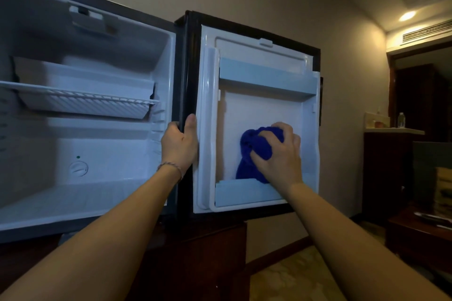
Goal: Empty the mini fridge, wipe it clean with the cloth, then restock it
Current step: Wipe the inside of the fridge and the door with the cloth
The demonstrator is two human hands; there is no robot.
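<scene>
The right hand (277, 154) gripped a bunched blue cloth (254, 151) and pressed it against the white inner panel of the open fridge door (259, 110), just above the lower door shelf (244, 194). The left hand (179, 144) curled around the door's hinge-side edge, thumb up. To the left, the fridge (102, 144) stood open, a wire shelf (80, 96) inside.

Both bare arms reach forward. Left hand (179, 144) grips the hinge edge of the door (264, 110), thumb up. Right hand (278, 154) presses a bunched cloth (252, 151) against the door's inner panel.
</scene>
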